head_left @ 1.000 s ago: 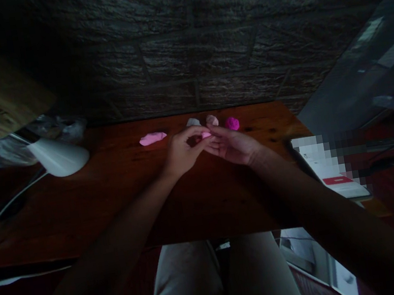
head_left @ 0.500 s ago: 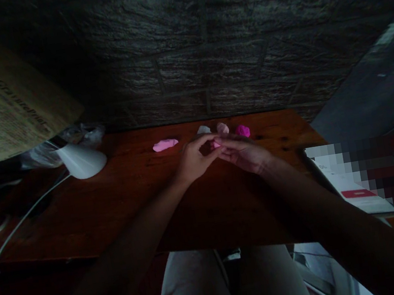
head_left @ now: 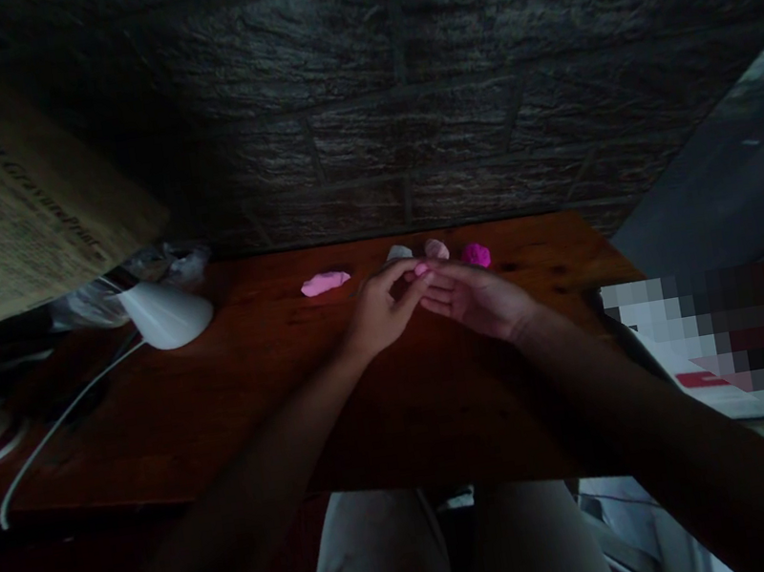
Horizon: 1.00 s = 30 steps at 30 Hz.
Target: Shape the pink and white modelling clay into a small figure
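Note:
A small piece of pink modelling clay (head_left: 421, 268) shows at the meeting fingertips of my two hands, above the table. My left hand (head_left: 389, 304) is closed, thumb and index finger pinching the clay from the left. From the right, my right hand (head_left: 475, 298) holds the same piece at its fingertips, its other fingers curled below. Just behind the hands lie a white lump (head_left: 398, 252), a pale pink lump (head_left: 435, 249) and a bright magenta lump (head_left: 476, 257) of clay. A longer light pink clay piece (head_left: 325, 282) rests to the left.
A white lamp (head_left: 170, 315) with a printed paper-like shade (head_left: 27, 197) and a cable stands at the left of the wooden table (head_left: 241, 405). A clear plastic bag (head_left: 168, 265) lies behind it. A partly pixelated white flat item (head_left: 690, 353) is at the right. A stone-block wall rises behind.
The pink piece now shows more plainly on top of the meeting fingertips, as the right thumb and fingers have shifted slightly. The whole view has moved a little; the lumps lie as before.

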Each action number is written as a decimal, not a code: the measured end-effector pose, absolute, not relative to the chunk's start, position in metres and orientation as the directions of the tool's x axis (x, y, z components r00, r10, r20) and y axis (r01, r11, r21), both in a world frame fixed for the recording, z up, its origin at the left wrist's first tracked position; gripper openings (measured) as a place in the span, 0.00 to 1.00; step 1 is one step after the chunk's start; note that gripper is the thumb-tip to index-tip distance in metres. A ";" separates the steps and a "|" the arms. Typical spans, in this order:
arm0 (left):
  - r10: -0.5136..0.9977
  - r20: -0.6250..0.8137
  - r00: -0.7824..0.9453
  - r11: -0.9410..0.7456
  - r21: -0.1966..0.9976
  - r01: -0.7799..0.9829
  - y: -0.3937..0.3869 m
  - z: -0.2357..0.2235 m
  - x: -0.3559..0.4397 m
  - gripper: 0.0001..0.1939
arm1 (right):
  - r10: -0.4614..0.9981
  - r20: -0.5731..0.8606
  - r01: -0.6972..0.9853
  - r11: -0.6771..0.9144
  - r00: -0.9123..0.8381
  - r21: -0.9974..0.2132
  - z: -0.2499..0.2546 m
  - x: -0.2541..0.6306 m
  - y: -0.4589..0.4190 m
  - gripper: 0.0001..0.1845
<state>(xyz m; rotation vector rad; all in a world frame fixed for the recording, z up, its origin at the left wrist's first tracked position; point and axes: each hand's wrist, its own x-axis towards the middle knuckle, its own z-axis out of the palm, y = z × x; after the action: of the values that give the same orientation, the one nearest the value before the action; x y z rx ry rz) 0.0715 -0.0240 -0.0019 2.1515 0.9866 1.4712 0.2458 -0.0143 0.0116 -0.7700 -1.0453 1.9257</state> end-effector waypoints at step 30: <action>0.729 0.658 0.189 -0.682 0.674 0.283 -0.022 -0.003 0.067 0.10 | 0.871 -0.139 -0.326 -0.318 -0.471 -0.890 0.015 0.247 -0.017 0.16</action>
<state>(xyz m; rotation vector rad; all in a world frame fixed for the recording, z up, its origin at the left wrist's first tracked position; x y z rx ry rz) 0.0673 -0.0224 -0.0031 2.0679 0.9489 1.4979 0.2467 -0.0167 0.0154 -0.8128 -1.0716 1.8848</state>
